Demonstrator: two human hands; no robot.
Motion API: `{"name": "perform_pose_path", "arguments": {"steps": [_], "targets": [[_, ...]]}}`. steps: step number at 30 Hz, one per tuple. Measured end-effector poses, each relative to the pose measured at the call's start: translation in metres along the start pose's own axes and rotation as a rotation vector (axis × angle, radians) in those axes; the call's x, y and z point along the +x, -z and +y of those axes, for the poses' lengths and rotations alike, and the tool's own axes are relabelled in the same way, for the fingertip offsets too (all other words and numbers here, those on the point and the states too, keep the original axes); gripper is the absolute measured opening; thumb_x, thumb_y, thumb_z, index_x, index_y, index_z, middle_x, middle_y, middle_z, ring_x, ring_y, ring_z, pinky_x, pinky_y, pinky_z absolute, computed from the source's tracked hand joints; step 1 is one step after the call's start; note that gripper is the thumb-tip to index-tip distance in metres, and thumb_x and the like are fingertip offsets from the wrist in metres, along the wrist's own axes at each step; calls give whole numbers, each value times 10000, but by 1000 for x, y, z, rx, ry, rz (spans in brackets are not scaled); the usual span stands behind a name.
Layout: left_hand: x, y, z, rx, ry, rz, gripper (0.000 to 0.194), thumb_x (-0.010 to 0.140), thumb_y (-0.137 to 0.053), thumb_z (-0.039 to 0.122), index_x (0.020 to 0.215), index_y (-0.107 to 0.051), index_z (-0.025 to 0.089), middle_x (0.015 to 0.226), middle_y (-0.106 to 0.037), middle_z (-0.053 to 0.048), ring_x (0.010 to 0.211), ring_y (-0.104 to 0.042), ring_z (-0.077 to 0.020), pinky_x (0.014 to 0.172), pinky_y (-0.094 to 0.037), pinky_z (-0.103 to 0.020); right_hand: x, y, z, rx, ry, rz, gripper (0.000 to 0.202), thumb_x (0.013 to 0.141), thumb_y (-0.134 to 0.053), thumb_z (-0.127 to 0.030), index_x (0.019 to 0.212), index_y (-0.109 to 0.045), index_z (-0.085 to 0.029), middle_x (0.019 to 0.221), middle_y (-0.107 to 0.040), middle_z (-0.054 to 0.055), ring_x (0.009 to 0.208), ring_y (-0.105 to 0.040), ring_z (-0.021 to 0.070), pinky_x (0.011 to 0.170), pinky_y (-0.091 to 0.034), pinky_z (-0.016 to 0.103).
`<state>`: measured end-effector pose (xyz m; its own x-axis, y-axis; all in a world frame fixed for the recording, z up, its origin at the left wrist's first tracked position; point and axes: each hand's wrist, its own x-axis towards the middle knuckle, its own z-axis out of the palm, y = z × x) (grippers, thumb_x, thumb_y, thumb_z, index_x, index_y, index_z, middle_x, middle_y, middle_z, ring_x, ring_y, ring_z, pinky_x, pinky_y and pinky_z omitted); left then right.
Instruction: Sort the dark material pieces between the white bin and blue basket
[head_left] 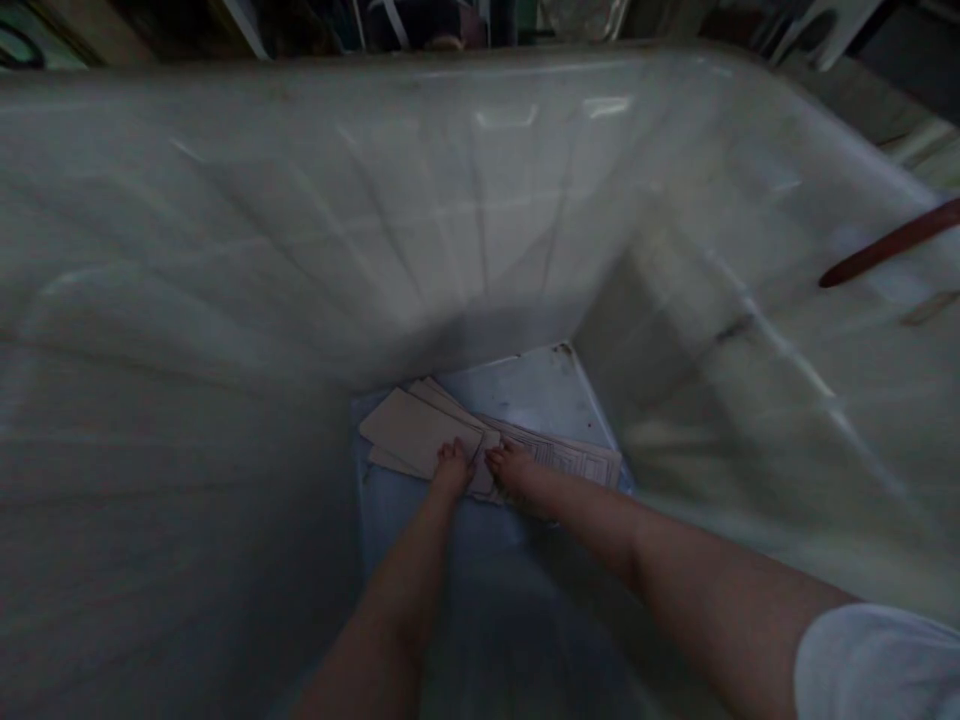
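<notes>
Flat tan cardboard pieces [424, 432] lie fanned out in a low pile at the bottom of a deep white plastic bin [517, 230]. My left hand [454, 466] has its fingers bent over the right end of the upper plain pieces. Close beside it, my right hand [514, 467] curls its fingers at the middle of the pile, where the pieces overlap. Printed cardboard pieces [574, 460] with dark line markings stretch out to the right of that hand. The undersides of both hands are hidden, and the picture is dim and slightly blurred.
High bin walls surround both arms. A dark red bar [892, 243] juts in over the right wall. Past the far rim are dim, cluttered objects and part of a person [420, 22]. Small dark specks mark the bin floor [525, 385] near the far corner.
</notes>
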<state>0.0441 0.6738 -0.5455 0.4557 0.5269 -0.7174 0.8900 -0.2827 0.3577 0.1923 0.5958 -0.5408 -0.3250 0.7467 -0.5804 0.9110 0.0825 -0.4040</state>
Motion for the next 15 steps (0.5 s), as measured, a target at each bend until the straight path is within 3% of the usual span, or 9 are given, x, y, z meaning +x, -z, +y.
{"name": "perform_pose_path", "arguments": {"steps": [2, 4, 6, 8, 10, 11, 13, 15], "targets": [[-5, 13, -2, 37, -18, -2, 472, 926, -537, 381, 1348, -460, 184, 1400, -450, -128, 1238, -477, -289, 1037, -372, -542, -2, 5, -2, 26, -2, 14, 529, 837, -549, -178, 1360, -469, -197, 1492, -391, 108, 1380, -342, 247, 1165, -126, 368], [-19, 38, -3, 66, -58, -15, 433, 927, -537, 387, 1300, -505, 169, 1313, -535, -121, 1156, -548, -261, 987, -429, -512, -4, 22, -8, 45, -12, 63, 659, 793, -612, -190, 1415, -397, -158, 1492, -380, 143, 1378, -342, 263, 1158, -170, 379], [-44, 78, -1, 94, -121, -8, 419, 915, -549, 353, 1280, -530, 147, 1294, -563, -143, 1165, -550, -270, 996, -421, -486, -8, 55, -16, 55, -29, 158, 849, 756, -659, -206, 1485, -240, -88, 1532, -269, 199, 1409, -276, 289, 1153, -189, 402], [-86, 131, 8, 123, -205, 4, 381, 886, -553, 279, 1240, -577, 140, 1275, -596, -153, 1182, -549, -281, 1007, -413, -420, -20, 103, -27, 54, -16, 265, 1033, 724, -712, -243, 1518, -75, -70, 1568, -118, 216, 1439, -190, 297, 1155, -181, 420], [-149, 189, 23, 151, -289, 12, 346, 877, -503, 234, 1192, -623, 160, 1205, -655, -116, 1134, -589, -262, 974, -434, -344, -44, 160, -40, 39, 50, 348, 1143, 677, -774, -321, 1531, -36, -142, 1588, -55, 168, 1450, -149, 290, 1159, -162, 439], [-188, 216, 31, 162, -323, 23, 355, 892, -456, 240, 1198, -625, 175, 1168, -679, -88, 1095, -612, -246, 951, -449, -321, -62, 189, -48, 38, 102, 370, 1125, 661, -789, -374, 1531, -99, -191, 1592, -84, 133, 1451, -147, 289, 1158, -154, 455], [-281, 262, 45, 176, -398, 87, 433, 927, -389, 317, 1315, -547, 206, 1210, -666, -52, 1098, -612, -234, 960, -451, -310, -110, 242, -67, 69, 223, 346, 908, 670, -773, -464, 1453, -360, -262, 1551, -282, 80, 1424, -233, 300, 1140, -180, 478], [-384, 288, 53, 174, -350, 243, 477, 908, -432, 447, 1331, -540, 255, 1260, -642, 1, 1167, -577, -232, 1009, -429, -298, -170, 285, -91, 159, 364, 247, 586, 718, -732, -466, 1245, -599, -248, 1351, -558, 65, 1292, -444, 296, 1073, -301, 435]]}}
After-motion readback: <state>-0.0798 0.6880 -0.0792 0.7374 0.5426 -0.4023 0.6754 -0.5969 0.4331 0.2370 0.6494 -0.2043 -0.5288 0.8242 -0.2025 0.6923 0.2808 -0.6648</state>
